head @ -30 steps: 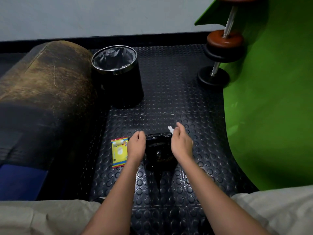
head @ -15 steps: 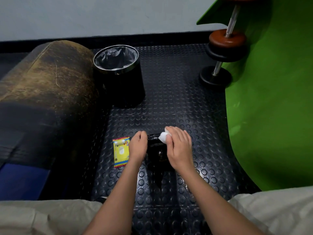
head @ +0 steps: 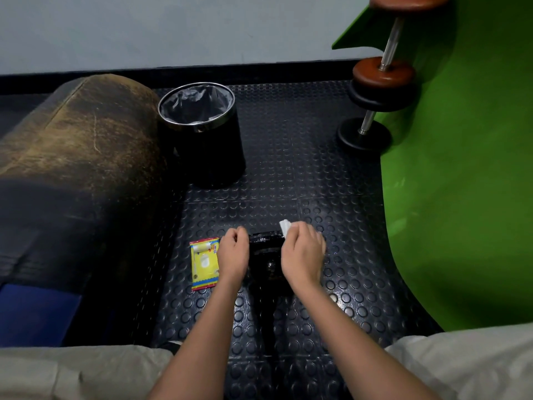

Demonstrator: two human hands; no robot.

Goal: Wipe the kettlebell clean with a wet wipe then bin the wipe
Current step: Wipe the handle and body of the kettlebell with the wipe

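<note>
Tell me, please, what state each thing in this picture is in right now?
kettlebell: standing on the studded floor between both hands.
wet wipe: bunched, sticking out of the right hand.
right hand: curled round the wipe, at the kettlebell's right side.
left hand: fingers curled at the kettlebell's left side.
bin: upright, open, lined with a bag.
wipes packet: lying flat beside the left hand.

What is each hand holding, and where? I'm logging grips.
The right hand grips the wet wipe, bunched. The left hand curls at the kettlebell's left side; its grip is hidden.
</note>
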